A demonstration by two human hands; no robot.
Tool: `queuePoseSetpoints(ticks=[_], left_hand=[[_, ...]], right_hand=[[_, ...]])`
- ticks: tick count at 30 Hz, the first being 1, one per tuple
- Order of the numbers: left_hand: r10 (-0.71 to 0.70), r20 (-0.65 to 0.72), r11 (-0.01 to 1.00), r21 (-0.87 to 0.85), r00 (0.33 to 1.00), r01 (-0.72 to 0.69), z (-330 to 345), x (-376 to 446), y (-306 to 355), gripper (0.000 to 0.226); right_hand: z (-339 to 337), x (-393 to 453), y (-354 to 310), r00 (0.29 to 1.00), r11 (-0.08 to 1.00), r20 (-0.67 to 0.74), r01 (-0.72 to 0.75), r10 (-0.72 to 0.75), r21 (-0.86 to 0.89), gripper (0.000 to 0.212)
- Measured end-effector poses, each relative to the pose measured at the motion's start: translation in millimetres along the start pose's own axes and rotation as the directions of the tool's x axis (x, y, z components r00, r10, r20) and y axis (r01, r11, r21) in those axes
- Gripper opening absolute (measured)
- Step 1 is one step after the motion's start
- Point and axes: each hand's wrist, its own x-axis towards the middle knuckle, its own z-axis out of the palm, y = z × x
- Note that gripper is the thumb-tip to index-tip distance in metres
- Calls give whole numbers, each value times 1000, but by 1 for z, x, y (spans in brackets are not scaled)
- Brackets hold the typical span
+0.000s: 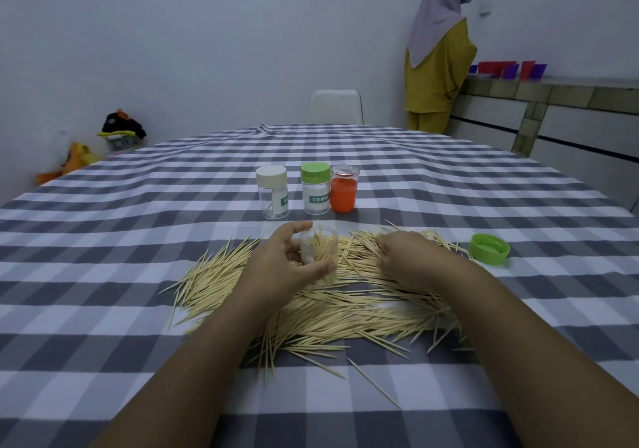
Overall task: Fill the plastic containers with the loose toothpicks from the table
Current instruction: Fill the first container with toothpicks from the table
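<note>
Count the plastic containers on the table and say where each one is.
4. The open container is held by the left hand over the toothpicks. Behind stand three in a row: cream-lidded, green-lidded, orange one. None seem hidden.

Loose toothpicks (345, 306) spread across the near middle of the tabletop (103, 309), under both forearms. Behind them three containers stand in a close row: cream-lidded (272, 192), green-lidded (315, 188) and orange (344, 188), blocking a straight reach to the far edge. A green lid (489, 249) lies right of the pile. Bare cloth runs along the left, right and far edges.
</note>
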Motion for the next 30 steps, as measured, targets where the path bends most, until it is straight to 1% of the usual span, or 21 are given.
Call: queuePoseSetpoints(ticks=[2, 3, 6, 10, 11, 14, 16, 18, 21, 30], left_hand=[[2, 1, 1000, -7, 1000, -2, 0, 0, 0, 66], [4, 2, 1000, -8, 1000, -3, 1, 0, 0, 65], [3, 2, 1000, -10, 1000, -3, 1, 0, -1, 66], [2, -2, 1000, 0, 1000, -2, 1, 0, 0, 67], [3, -1, 1000, 4, 1000, -3, 1, 0, 0, 68], [5, -1, 1000, 9, 1000, -5, 1, 0, 0, 72], [5, -1, 1000, 11, 1000, -5, 1, 0, 0, 72], [9, -1, 1000, 19, 1000, -9, 1, 0, 0, 72], [13, -6, 1000, 27, 1000, -13, 1, 0, 0, 72], [8, -6, 1000, 26, 1000, -8, 0, 0, 1, 69]], right_hand=[[-1, 0, 2, 1000, 1000, 0, 14, -14, 6, 17], [-1, -1, 2, 1000, 999, -5, 23, -23, 25, 14], [-2, -1, -1, 1000, 998, -16, 16, -15, 56, 24], [3, -3, -8, 998, 998, -45, -52, 51, -17, 42], [4, -3, -10, 996, 997, -69, -59, 56, -47, 42], [9, -3, -15, 983, 988, -175, -78, 54, -135, 29], [12, -3, -18, 974, 976, -221, -88, 43, -199, 25], [15, -3, -19, 975, 963, -219, -89, 32, -255, 28], [17, -3, -20, 980, 951, -198, -92, 33, -295, 33], [14, -13, -19, 970, 897, -245, -102, -7, -430, 29]])
